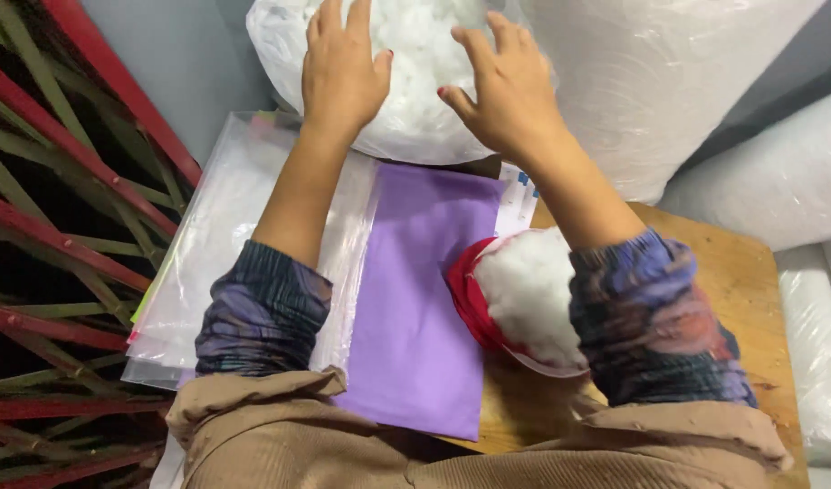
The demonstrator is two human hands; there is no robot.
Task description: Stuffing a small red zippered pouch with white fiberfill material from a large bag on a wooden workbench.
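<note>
Here both hands, the left hand (343,68) and right hand (504,91), are spread open and laid on a clear plastic bag of white stuffing (415,91) at the far desk (732,272) edge. It is judged light, soft and slippery; bunched film is best gripped. Room is bounded by large rolls (669,81) right, a red-and-green rack (62,226) left.

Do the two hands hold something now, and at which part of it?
Both the left hand and the right hand rest open, fingers spread, on the near side of the clear bag of white stuffing; no closed grip shows.
</note>
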